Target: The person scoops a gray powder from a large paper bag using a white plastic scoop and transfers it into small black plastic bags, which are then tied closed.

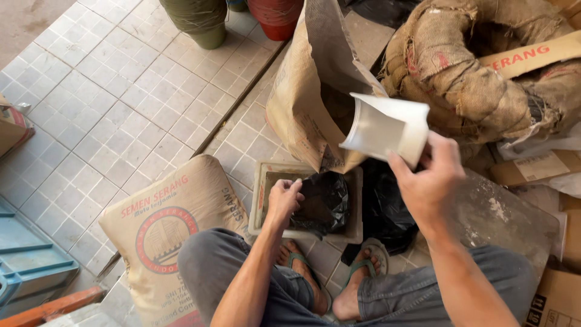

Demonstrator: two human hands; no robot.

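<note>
My right hand (pixel 431 181) holds a white cut plastic scoop (pixel 387 128) tilted at the mouth of an open brown paper sack (pixel 302 91). Below it, my left hand (pixel 283 201) presses into a square grey mould tray (pixel 261 188) on the tiled floor, its fingers on the black plastic sheet (pixel 324 203) that lines it. My knees in grey trousers and my feet in green sandals (pixel 363 266) are just behind the tray.
A full sealed brown cement sack (pixel 163 224) lies at my left knee. A rolled-open burlap sack (pixel 460 66) sits at the back right. Green and red pots (pixel 200 18) stand at the top. Blue plastic crate (pixel 24 260) at left; cardboard boxes (pixel 544 169) at right.
</note>
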